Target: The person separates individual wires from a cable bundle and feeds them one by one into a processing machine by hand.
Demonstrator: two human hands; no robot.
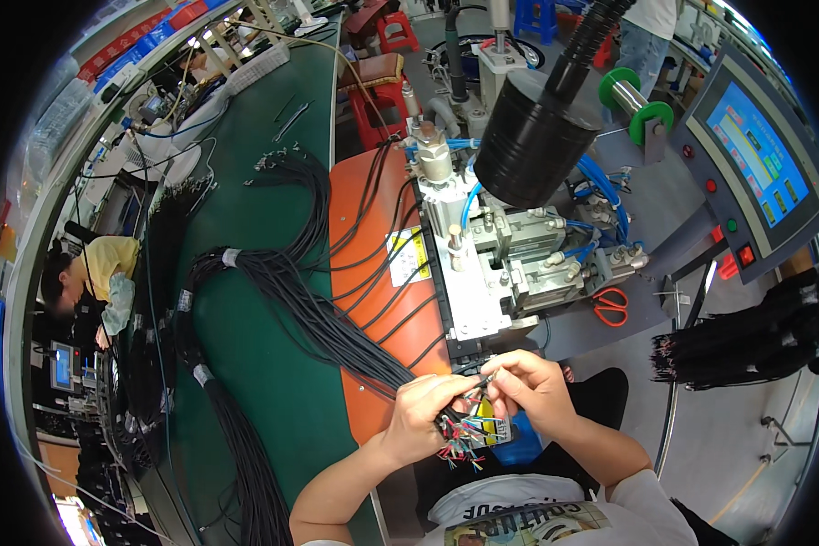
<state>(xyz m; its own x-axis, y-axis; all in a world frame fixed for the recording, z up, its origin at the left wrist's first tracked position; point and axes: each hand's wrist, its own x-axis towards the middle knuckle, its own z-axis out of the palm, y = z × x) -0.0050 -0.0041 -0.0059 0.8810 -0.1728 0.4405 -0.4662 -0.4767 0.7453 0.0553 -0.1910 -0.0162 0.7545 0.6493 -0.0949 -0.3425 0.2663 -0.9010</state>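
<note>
My left hand [419, 415] is closed around the end of a bundle of black cables [314, 314], just in front of the machine. Below its fingers fan out the cables' stripped ends [464, 439], with thin red, white, green and blue wires. My right hand [534, 393] pinches the tip of a single black cable beside my left thumb; the tip itself is mostly covered by the fingers. Close behind both hands stands a metal soldering-type machine [469, 273] with clamps and blue air hoses. Several separate cables run across its orange plate [373, 205].
The green table [246, 364] carries more tied black cables [232, 446]. Red-handled scissors [611, 307] lie right of the machine. Above it hangs a black fume hose [532, 136]. A wire spool [635, 105], a control screen [755, 150] and hanging cables [746, 337] are at right. Another person [105, 273] works at left.
</note>
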